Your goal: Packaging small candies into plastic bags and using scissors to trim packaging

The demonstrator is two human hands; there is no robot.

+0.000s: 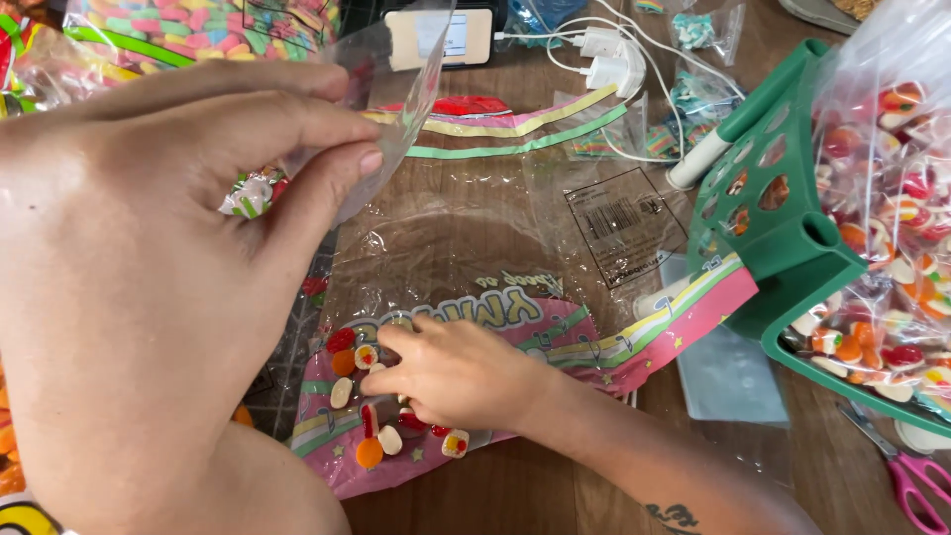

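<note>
Up close, left hand (149,287) fingers pinching small clear bag (396,89), right hand (456,376) fingers spread on pink candy package (594,347).

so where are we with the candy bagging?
Done: nothing visibly finished. In hand: left hand holds a small clear bag open; right hand picks gummy candies off the flattened wrapper. Left: about ten loose candies, plus the full bag in the green basket.

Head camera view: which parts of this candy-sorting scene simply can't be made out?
- Candies under the right hand: covered by palm and fingers.
- Contents of the small clear bag pinched by the left hand: hidden behind the fingers.
- Pink-handled scissors: cut off by the frame's edge.
- Green basket: its inside masked by a candy bag.
</note>
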